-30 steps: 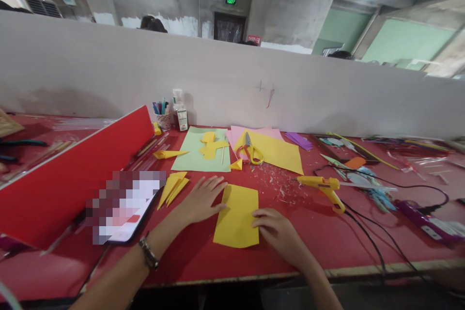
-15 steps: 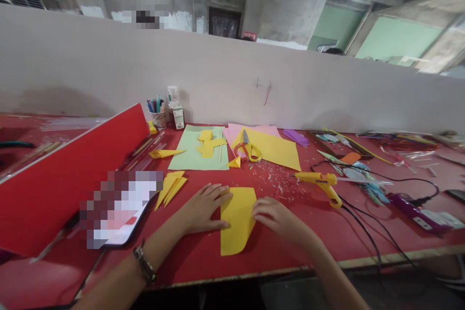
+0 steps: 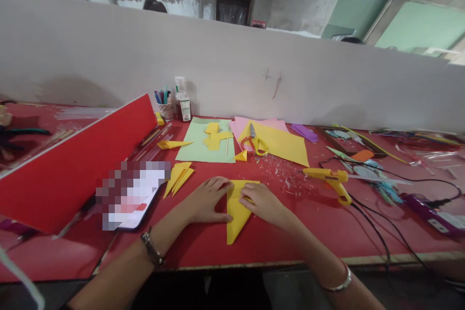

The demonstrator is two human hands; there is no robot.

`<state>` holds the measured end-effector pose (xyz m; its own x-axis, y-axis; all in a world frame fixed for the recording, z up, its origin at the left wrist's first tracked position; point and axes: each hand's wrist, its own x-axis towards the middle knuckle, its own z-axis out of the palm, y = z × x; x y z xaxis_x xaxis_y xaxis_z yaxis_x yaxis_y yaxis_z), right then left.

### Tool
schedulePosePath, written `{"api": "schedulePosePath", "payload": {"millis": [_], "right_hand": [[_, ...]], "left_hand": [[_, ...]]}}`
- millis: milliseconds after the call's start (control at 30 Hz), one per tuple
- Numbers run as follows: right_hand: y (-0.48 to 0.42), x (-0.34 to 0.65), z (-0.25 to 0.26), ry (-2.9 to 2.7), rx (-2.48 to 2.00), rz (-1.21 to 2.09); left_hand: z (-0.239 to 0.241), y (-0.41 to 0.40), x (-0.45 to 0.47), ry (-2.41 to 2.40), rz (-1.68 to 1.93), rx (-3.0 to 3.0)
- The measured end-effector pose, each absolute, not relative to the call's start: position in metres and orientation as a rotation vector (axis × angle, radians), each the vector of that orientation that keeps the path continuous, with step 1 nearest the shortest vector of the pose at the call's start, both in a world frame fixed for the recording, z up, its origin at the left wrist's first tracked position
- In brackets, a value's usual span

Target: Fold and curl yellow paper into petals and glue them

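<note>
Bench: red, with a pale partition along its far edge.
Yellow sheet: by the bench's near edge, around its middle; right side slants, lower end pointing toward that edge.
Left hand: spread wide, thumb apart, resting on the sheet's left side.
Right hand: fingers curled over the sheet's right side; cannot tell whether they pinch it.
Scissors: nearer the far edge, on yellow paper.
Glue gun: well right of the right hand.
Folded yellow pieces: between phone and left hand.
</note>
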<state>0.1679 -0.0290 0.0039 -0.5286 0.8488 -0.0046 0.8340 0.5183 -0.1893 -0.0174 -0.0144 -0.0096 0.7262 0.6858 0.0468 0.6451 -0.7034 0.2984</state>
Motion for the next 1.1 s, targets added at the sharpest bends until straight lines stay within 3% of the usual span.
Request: {"api": "schedulePosePath", "payload": {"millis": [267,733,1100], "right_hand": [[-0.031,0.162,-0.005,-2.660,-1.566,0.059],[-0.025,0.162,-0.003,-2.657,-1.622,0.189],[-0.023,0.158,0.001,-2.717,-1.709,0.111]], "left_hand": [[-0.009,-0.023,-0.011,1.175,0.047,2.592],[-0.018,-0.027,-0.009,1.199,0.108,2.614],[-0.018,-0.029,-0.010,1.182,0.090,2.620]]}}
